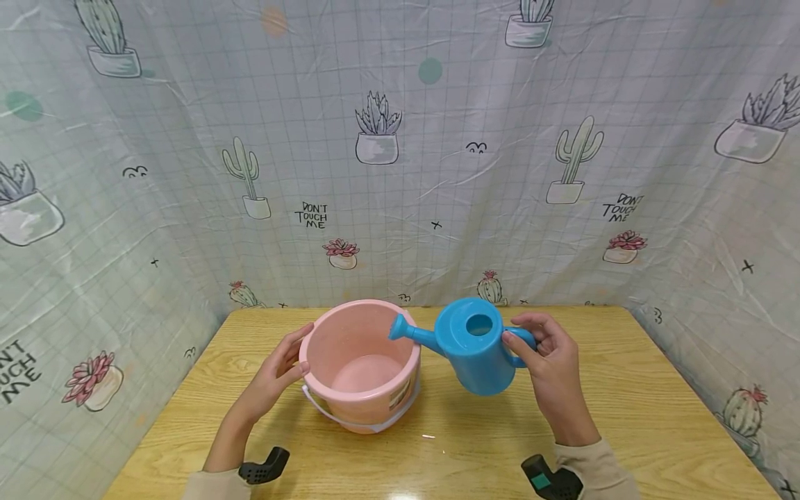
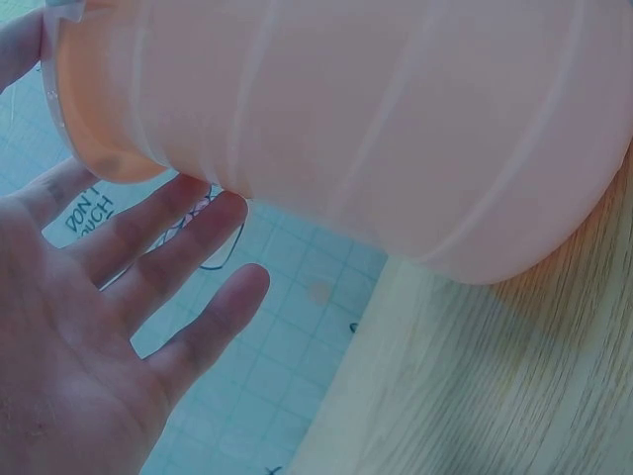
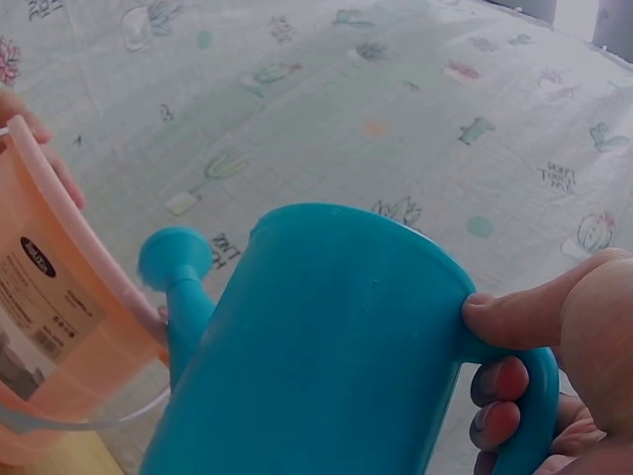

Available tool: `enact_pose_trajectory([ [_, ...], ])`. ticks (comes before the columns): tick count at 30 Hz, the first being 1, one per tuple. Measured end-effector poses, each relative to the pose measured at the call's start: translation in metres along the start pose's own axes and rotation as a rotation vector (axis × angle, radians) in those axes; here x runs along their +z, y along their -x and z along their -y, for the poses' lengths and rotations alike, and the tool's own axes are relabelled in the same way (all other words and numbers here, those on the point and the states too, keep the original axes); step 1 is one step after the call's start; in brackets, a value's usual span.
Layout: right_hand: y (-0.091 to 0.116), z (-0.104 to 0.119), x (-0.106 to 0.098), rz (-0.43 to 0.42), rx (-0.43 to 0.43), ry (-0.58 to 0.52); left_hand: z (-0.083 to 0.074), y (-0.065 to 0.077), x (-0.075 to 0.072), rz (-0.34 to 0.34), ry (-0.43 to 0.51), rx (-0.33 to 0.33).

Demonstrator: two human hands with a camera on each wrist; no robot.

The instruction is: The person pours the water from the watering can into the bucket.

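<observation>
A pink plastic bucket (image 1: 359, 364) stands on the wooden table (image 1: 656, 423), its white handle hanging down in front. My left hand (image 1: 284, 364) lies against the bucket's left side with straight fingers (image 2: 188, 237), the thumb at the rim. My right hand (image 1: 550, 361) grips the handle of a blue watering can (image 1: 475, 347), held above the table just right of the bucket. The can's spout (image 1: 403, 330) reaches over the bucket's right rim. In the right wrist view the thumb (image 3: 524, 307) presses on the top of the handle and the fingers curl round it.
A cactus-print cloth (image 1: 400, 153) hangs behind and on both sides of the table. Two dark wrist mounts (image 1: 265, 467) show at the near edge. The table's right part lies bare.
</observation>
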State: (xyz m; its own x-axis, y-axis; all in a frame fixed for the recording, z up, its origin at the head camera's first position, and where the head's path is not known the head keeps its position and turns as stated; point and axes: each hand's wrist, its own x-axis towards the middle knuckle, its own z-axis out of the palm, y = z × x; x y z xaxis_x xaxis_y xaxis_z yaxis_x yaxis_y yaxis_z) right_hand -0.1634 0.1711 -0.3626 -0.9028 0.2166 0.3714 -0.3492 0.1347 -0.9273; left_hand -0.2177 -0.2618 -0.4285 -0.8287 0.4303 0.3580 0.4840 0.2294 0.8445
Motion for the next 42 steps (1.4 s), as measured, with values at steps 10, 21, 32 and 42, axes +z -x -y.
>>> enact_pose_trajectory([
  [10,0.0,-0.0007,-0.0008,-0.001,0.001,0.005,-0.0016,0.0004,0.0008,-0.008,0.0,-0.005],
  [21,0.0008,0.0002,-0.0009,0.0,0.004,0.016,-0.0019,-0.0002,0.0006,0.001,0.01,0.009],
  [32,0.0007,0.0006,-0.0006,-0.002,-0.002,0.028,0.0013,-0.0009,-0.0005,-0.006,0.005,0.007],
  [42,-0.0003,-0.0001,0.0004,-0.005,-0.007,0.034,0.002,-0.0016,-0.0007,0.002,0.006,0.007],
])
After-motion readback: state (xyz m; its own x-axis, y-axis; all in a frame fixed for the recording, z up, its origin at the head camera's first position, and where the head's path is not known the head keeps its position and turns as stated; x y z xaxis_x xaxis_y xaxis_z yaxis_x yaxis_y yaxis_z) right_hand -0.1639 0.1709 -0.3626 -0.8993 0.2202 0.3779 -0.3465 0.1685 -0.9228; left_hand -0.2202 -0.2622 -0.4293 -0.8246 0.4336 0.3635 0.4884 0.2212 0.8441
